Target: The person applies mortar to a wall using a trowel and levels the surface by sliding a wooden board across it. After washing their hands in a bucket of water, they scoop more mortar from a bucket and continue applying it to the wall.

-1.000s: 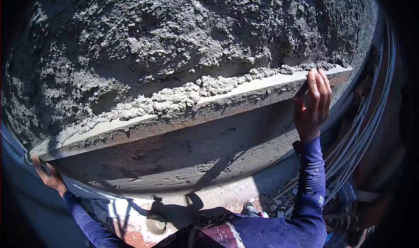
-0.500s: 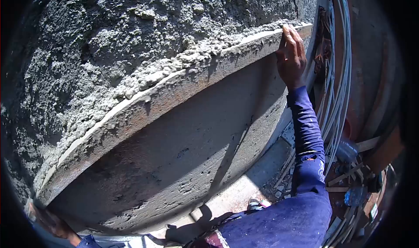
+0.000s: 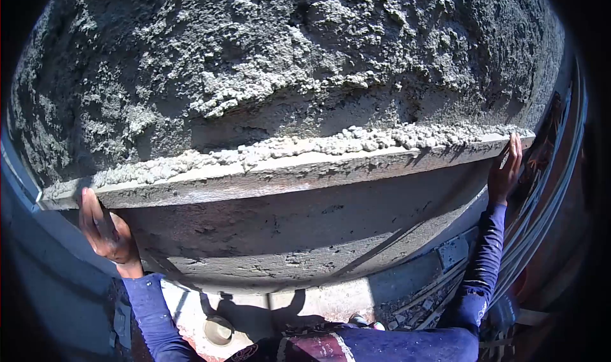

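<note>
Across the wall (image 3: 305, 50), long straight board (image 3: 305, 178) runs roughly level, L end a bit lower than R in view; all places below given from board. Thick crumbly mortar (image 3: 382, 139) lies along its top edge, wall side, clumps spilling onto the edge approx. mid-length. Front face stained & gritty, w/ mortar smears.

L hand (image 3: 107, 234) on board just inboard of its L end: fingers nearly straight, close together, tips up at top edge, palm below; part-open hand, has hold of board. R hand (image 3: 507, 168) at board's R end, same sort of grip, fingers long & together over front face, tips at top edge; thumb hard to make out. Both arms in blue sleeves (image 3: 153, 314), spread wide.

Above board: wall v. rough, lumpy, wet-looking grey. Below board: smoother plaster band (image 3: 299, 234), upper part in shade, lower part sunlit. Further below, on ground: round pale object (image 3: 218, 330), poss. bucket, can't be sure; rubble (image 3: 417, 312) to R of it. Beyond board's R end: bundle of pale cables (image 3: 548, 203) hanging in a curve.
</note>
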Demonstrator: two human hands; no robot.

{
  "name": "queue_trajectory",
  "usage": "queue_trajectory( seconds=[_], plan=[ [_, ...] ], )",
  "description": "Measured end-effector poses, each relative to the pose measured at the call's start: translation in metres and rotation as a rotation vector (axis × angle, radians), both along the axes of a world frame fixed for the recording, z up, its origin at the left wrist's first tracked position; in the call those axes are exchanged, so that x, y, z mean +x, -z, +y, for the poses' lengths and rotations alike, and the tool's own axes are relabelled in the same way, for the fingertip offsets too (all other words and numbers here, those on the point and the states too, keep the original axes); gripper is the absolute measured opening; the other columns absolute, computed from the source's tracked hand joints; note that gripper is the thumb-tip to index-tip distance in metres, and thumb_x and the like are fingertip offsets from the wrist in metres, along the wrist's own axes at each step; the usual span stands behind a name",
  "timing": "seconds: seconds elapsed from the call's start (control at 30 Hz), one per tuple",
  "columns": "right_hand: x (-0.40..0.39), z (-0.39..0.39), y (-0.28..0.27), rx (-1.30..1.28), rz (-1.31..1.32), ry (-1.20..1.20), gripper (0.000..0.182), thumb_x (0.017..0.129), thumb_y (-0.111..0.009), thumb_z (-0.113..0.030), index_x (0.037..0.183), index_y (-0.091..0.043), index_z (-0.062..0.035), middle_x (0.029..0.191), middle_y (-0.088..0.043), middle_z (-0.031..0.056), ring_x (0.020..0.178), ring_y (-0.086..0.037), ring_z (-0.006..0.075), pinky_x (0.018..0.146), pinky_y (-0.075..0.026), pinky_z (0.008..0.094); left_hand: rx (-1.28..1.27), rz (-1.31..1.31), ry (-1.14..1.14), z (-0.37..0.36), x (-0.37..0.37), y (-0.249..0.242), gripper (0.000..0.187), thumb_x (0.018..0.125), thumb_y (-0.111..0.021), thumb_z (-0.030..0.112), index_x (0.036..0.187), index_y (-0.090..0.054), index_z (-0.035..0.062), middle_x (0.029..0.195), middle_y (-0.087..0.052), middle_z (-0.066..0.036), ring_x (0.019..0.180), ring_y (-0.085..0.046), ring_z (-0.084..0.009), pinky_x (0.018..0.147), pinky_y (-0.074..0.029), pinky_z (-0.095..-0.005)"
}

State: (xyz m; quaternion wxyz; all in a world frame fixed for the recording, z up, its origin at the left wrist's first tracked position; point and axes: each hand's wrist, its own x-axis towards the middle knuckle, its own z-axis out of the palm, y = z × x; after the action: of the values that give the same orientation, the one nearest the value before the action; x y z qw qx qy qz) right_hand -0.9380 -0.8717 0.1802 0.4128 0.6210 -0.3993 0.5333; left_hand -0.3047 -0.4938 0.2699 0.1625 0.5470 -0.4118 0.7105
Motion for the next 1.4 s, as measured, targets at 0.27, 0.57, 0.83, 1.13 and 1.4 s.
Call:
queue_trajectory(
  seconds=[0.27, 0.57, 0.83, 1.13, 1.4],
  plan=[
    [0.101, 0.053, -0.09, -0.137, 0.068, -0.018, 0.041, 0.1, -0.047, -0.031, 0.133, -0.052, -0.0066, 0.132, -0.055, 0.0127, 0.125, -0.052, 0.0292, 0.103, -0.042, 0.0384, -0.01, 0.097, 0.111, 0.066, 0.12, -0.049, 0.044, 0.092, -0.049, 0.006, 0.136, -0.05, 0.0041, 0.136, -0.053, -0.013, 0.125, -0.051, -0.0313, 0.106, -0.04, -0.0391],
    [0.092, 0.063, -0.028, -0.045, 0.126, -0.032, 0.054, 0.099, -0.039, -0.046, 0.131, -0.052, -0.0051, 0.128, -0.057, 0.013, 0.124, -0.053, 0.0317, 0.102, -0.044, 0.0412, -0.027, 0.232, 0.03, 0.069, 0.109, 0.042, 0.04, 0.092, -0.052, 0.011, 0.13, -0.054, -0.0011, 0.134, -0.054, -0.016, 0.123, -0.052, -0.0325, 0.103, -0.041, -0.041],
    [-0.015, -0.017, -0.056, -0.057, 0.054, -0.02, 0.043, 0.095, -0.049, -0.008, 0.138, -0.044, -0.0054, 0.14, -0.049, 0.0126, 0.132, -0.044, 0.029, 0.111, -0.036, 0.0395, -0.071, 0.051, 0.171, -0.006, 0.013, -0.038, 0.051, 0.075, -0.052, -0.013, 0.123, -0.059, 0.0005, 0.126, -0.059, -0.012, 0.114, -0.056, -0.034, 0.096, -0.047, -0.0425],
    [0.13, 0.082, -0.095, -0.081, 0.132, 0.009, 0.049, 0.097, -0.048, -0.041, 0.133, -0.053, -0.0076, 0.131, -0.056, 0.0109, 0.124, -0.053, 0.0277, 0.102, -0.043, 0.0386, -0.093, 0.219, 0.108, 0.081, 0.138, -0.034, 0.048, 0.086, -0.049, 0.001, 0.134, -0.051, 0.0024, 0.135, -0.054, -0.014, 0.125, -0.05, -0.0332, 0.107, -0.039, -0.041],
    [0.024, 0.021, -0.032, 0.001, 0.103, 0.018, 0.046, 0.101, -0.042, -0.035, 0.134, -0.049, -0.0045, 0.135, -0.052, 0.0151, 0.128, -0.049, 0.0316, 0.106, -0.039, 0.0402, -0.069, 0.103, 0.06, 0.021, 0.044, 0.008, 0.048, 0.081, -0.052, -0.01, 0.128, -0.055, -0.0002, 0.129, -0.057, -0.015, 0.121, -0.054, -0.0359, 0.101, -0.044, -0.0444]
  ],
)
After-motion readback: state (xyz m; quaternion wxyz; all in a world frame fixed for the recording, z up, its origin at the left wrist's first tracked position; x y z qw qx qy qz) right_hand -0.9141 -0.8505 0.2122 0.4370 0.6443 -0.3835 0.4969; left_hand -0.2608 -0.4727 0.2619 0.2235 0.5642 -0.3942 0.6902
